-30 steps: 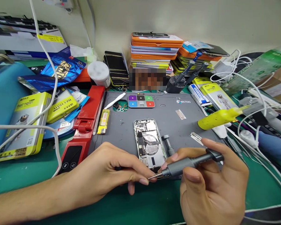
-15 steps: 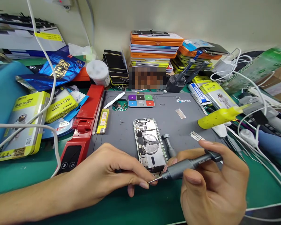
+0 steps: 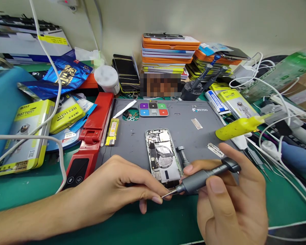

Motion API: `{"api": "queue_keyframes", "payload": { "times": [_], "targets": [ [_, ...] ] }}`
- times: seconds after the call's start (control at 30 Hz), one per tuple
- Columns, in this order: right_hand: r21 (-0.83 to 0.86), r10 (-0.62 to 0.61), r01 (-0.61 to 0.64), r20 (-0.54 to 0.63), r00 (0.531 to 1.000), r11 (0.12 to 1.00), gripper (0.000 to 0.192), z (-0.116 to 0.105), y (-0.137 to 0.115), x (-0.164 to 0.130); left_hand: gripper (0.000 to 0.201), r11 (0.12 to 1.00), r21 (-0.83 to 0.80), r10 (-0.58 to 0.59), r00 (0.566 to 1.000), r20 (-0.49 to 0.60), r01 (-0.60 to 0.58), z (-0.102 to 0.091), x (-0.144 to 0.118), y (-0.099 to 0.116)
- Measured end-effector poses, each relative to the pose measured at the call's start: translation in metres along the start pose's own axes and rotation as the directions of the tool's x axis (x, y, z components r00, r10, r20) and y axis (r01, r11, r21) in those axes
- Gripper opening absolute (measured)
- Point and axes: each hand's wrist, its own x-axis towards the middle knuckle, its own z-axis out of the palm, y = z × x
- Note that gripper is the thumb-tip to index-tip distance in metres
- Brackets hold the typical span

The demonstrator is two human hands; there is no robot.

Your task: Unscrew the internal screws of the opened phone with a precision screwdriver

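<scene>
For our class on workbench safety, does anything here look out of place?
Yes: a flat, silver metal razor blade lies loose on the grey rectangular mat near the right hand; its uncovered edge seems risky there.

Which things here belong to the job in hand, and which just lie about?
Apparently in the job:
grey screwdriver, in the right hand, tip at the left hand
opened phone, partly behind the hands

Apparently lying about:
battery boxes
blue foil pouch
white tub

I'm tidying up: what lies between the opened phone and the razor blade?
In the head view, a gray tool, partly behind the right hand, lies on the mat between the phone and the blade.
</scene>
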Motion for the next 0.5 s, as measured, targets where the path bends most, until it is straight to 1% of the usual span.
{"api": "queue_keyframes", "payload": {
  "times": [0.1,0.23,0.5],
  "targets": [
    [-0.036,-0.031,0.03,-0.019,0.999,0.999,0.035,0.0013,0.0013,0.0002,0.019,1.0,0.014,-0.017,1.0,0.003,0.017,-0.0011,0.0005,-0.0006],
    [-0.046,-0.023,0.022,-0.011,1.0,0.999,0.037,0.001,0.0019,-0.0008,0.018,0.999,0.025,-0.026,1.0,0.009,0.026,-0.0019,0.0012,-0.0016],
    [-0.023,-0.044,0.044,0.001,0.999,0.999,0.037,0.0,0.0031,0.0034,0.018,1.0,-0.007,0.004,1.0,0.014,-0.004,0.0003,0.0012,0.0006]
  ]
}}
